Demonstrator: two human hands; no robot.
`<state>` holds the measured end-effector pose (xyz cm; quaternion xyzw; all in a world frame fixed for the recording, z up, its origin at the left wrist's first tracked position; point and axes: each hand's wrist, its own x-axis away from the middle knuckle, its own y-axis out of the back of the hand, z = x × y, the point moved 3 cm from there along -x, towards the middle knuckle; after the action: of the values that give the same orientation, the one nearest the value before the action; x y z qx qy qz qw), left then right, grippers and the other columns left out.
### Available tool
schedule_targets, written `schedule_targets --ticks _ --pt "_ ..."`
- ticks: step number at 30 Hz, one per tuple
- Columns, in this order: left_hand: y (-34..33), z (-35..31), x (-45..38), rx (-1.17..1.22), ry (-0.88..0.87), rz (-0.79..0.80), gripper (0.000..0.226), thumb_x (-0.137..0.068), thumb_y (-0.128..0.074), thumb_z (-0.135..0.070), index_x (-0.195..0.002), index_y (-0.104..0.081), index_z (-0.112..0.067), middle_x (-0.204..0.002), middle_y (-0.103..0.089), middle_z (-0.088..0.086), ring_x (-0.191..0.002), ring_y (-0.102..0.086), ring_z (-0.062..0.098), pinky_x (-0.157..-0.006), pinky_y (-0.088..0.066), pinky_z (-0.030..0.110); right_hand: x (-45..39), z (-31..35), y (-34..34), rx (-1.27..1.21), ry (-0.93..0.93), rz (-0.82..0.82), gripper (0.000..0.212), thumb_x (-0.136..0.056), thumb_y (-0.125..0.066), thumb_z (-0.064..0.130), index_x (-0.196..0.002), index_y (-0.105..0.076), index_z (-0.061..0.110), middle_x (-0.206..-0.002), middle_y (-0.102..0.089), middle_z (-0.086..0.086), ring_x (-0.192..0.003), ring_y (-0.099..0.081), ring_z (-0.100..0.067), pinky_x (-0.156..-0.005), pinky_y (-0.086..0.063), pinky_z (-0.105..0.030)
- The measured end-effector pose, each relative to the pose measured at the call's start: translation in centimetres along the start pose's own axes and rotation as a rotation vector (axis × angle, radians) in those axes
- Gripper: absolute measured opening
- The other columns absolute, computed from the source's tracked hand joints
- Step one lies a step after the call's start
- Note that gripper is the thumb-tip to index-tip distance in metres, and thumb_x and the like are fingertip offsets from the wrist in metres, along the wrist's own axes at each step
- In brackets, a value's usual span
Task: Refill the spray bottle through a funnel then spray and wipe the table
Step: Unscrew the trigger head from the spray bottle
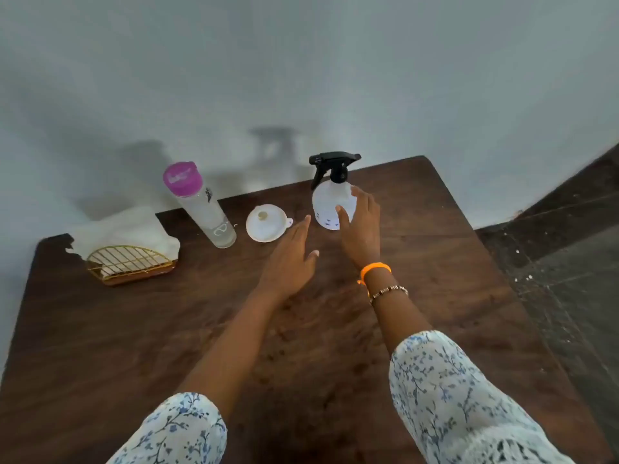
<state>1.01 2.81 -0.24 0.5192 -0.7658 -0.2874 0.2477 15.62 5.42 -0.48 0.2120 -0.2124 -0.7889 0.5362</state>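
From the head camera, the white spray bottle (330,205) stands upright toward the far edge of the brown table (435,262), its black trigger head (335,165) screwed on. The right hand (360,229) has its fingers spread apart around the bottle's right side, thumb on the front, not yet clearly clamped. The left hand (291,259) is open and flat, hovering just short of the bottle and near the white funnel (266,223), holding nothing. The clear water bottle with the pink cap (201,204) stands left of the funnel, and a gold wire holder (129,262) with white napkins (117,229) sits further left. The step seems to be taking hold of the spray bottle to open it. It would go best with the right hand closed firmly low on the body to steady it, while the left goes to the black collar to unscrew it; the bottle should stay upright and away from the table's edge.
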Motion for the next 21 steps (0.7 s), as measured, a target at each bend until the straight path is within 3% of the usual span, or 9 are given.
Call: schedule_targets --ticks 6,11,17,21 --pt "-1.2 0.9 -1.8 0.032 0.055 0.017 0.071 -0.09 -0.052 -0.022 -0.146 -0.009 -0.021 -0.154 -0.017 0.0 -0.14 -0.017 0.016 -0.111 -0.019 0.035 -3.3 -0.7 -1.9 0.073 0.003 0.067 0.047 -0.091 -0.053 0.018 -0.134 -0.039 0.003 -0.137 -0.043 -0.013 -0.125 -0.037 -0.026 -0.101 -0.034 -0.034" --pt "-1.5 1.7 -1.9 0.039 0.076 0.013 0.074 -0.09 -0.052 -0.023 -0.146 -0.004 -0.024 -0.154 -0.018 0.001 -0.14 -0.017 0.016 -0.11 -0.019 0.033 -3.5 -1.2 -2.4 0.061 -0.008 -0.009 0.037 -0.091 -0.053 0.018 -0.125 -0.047 0.004 -0.128 -0.052 -0.01 -0.117 -0.047 -0.025 -0.093 -0.04 -0.033" --pt "-0.9 1.5 0.5 0.066 0.064 -0.025 0.074 -0.089 -0.054 -0.02 -0.146 -0.007 -0.019 -0.155 -0.01 -0.001 -0.141 -0.011 0.013 -0.11 -0.013 0.026 0.4 -0.3 -2.2 0.038 0.033 -0.024 0.034 -0.089 -0.057 0.017 -0.121 -0.051 0.006 -0.121 -0.055 -0.01 -0.111 -0.051 -0.023 -0.088 -0.044 -0.033" --pt "0.2 1.4 4.0 0.075 0.055 -0.067 0.073 -0.089 -0.055 -0.017 -0.146 -0.01 -0.018 -0.154 -0.014 -0.001 -0.141 -0.01 0.013 -0.114 -0.014 0.031 5.1 0.9 -2.3 0.01 0.063 0.005 0.034 -0.089 -0.057 0.02 -0.12 -0.05 0.007 -0.12 -0.055 -0.009 -0.109 -0.051 -0.022 -0.085 -0.044 -0.031"
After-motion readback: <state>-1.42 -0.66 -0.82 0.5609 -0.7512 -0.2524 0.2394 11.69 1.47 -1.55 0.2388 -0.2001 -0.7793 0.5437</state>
